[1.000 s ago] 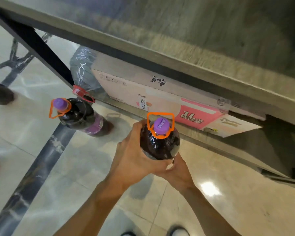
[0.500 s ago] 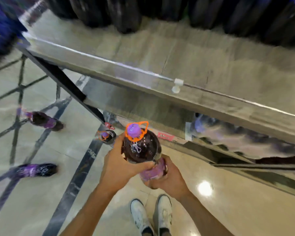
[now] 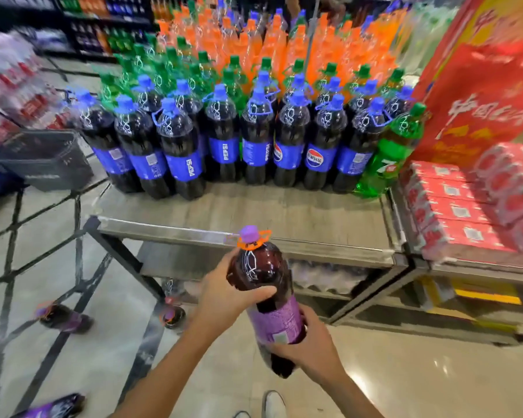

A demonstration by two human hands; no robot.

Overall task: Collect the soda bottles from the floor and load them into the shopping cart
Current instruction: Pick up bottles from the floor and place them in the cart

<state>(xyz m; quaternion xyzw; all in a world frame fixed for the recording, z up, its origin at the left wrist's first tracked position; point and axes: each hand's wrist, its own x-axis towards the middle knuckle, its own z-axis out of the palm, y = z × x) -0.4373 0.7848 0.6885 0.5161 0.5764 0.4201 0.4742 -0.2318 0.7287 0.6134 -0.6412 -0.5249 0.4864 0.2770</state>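
I hold a large dark soda bottle (image 3: 261, 285) with a purple cap, an orange carry ring and a purple label, upright in front of me. My left hand (image 3: 227, 297) wraps its shoulder. My right hand (image 3: 308, 345) grips it low, at the label and base. Three more purple-labelled bottles lie on the floor: one at the left (image 3: 64, 318), one by the shelf leg (image 3: 172, 315), one at the bottom left corner (image 3: 55, 407). A dark shopping cart basket (image 3: 49, 158) stands at the left, behind the display.
A low metal display shelf (image 3: 284, 212) carries rows of blue-labelled cola bottles (image 3: 224, 140), green bottles (image 3: 387, 158) and orange bottles behind. Red can packs (image 3: 471, 206) sit at the right. My shoes (image 3: 272, 405) show at the bottom on the polished floor.
My view has risen from the floor and shelf underside up to the whole display. The bottle has come up with both hands, and my right hand has slid lower on it.
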